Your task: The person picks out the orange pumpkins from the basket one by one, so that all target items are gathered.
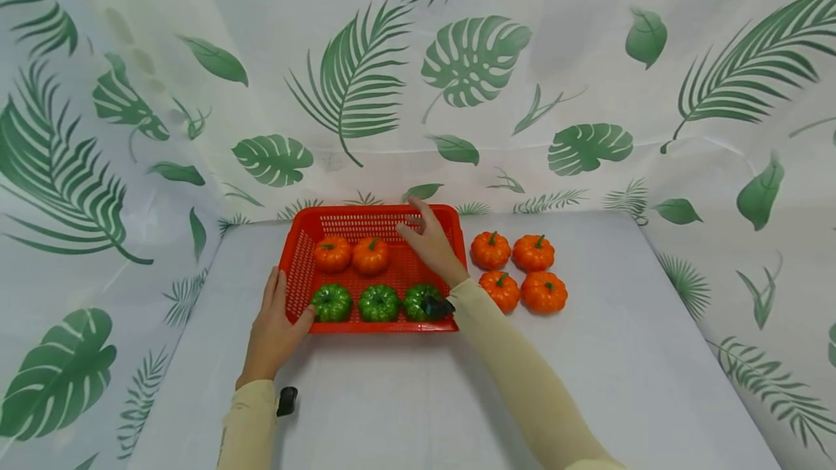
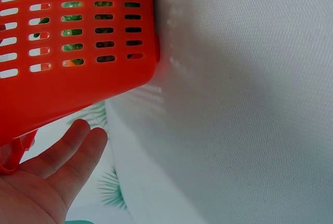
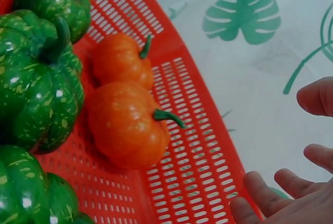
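Observation:
A red plastic basket (image 1: 372, 327) with slotted walls holds two small orange pumpkins (image 1: 371, 256) at the back and three green speckled pumpkins (image 1: 379, 303) along the front. At its front left corner is my left hand (image 1: 274, 328), thumb at the rim and straight fingers along the outside of the wall. The left wrist view shows those fingers (image 2: 78, 153) extended beside the basket. My right hand (image 1: 427, 241) hovers over the basket's back right part, fingers spread and holding nothing. One green pumpkin (image 1: 418, 299) is partly covered by the right wrist's black camera.
Several more orange pumpkins (image 1: 534, 252) sit grouped on the white table (image 1: 405, 397), just right of the basket. My right forearm (image 1: 516, 368) crosses in front of them. A white leaf-print curtain (image 1: 509, 122) hangs behind and at both sides.

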The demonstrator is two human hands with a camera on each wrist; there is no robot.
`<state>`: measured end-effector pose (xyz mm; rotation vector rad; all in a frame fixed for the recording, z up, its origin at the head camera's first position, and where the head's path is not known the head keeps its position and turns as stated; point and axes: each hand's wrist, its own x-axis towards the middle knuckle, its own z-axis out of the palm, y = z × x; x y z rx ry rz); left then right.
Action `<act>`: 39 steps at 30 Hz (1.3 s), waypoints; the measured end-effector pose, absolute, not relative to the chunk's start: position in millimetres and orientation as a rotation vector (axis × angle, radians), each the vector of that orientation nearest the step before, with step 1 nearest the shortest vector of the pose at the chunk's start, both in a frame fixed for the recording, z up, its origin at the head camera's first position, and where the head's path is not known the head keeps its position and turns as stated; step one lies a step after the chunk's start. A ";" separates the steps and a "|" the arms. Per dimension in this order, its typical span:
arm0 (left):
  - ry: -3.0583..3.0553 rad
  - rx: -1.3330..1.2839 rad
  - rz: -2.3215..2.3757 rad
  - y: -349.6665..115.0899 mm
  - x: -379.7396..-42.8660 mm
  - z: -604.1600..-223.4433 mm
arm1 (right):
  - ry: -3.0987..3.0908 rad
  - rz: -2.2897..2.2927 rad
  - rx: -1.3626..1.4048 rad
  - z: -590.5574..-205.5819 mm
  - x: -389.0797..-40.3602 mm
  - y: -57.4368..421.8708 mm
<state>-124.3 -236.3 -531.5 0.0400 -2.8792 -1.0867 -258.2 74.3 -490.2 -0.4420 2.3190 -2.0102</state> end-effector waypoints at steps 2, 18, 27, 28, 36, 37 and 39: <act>-2.883 0.048 -1.090 -236.2 -124.5 -530.7 | 2.333 -1.953 -0.421 -492.8 -261.8 71.7; -2.871 0.049 -1.104 -235.4 -125.2 -530.2 | 2.279 -1.573 -0.434 -506.1 -278.1 60.3; -2.873 0.053 -1.103 -237.0 -126.4 -530.1 | 2.269 -1.469 -0.506 -513.6 -285.8 56.4; -2.871 0.050 -1.104 -237.4 -126.5 -530.1 | 2.270 -1.455 -0.512 -513.6 -286.4 55.7; -2.869 0.055 -1.120 -237.5 -128.4 -532.0 | 2.318 -1.273 -0.574 -518.3 -291.7 47.1; -2.868 0.057 -1.122 -237.3 -128.4 -532.2 | 2.323 -1.252 -0.580 -518.8 -292.2 46.0; -2.866 0.062 -1.122 -237.2 -128.2 -531.9 | 2.339 -1.211 -0.592 -520.1 -293.0 44.0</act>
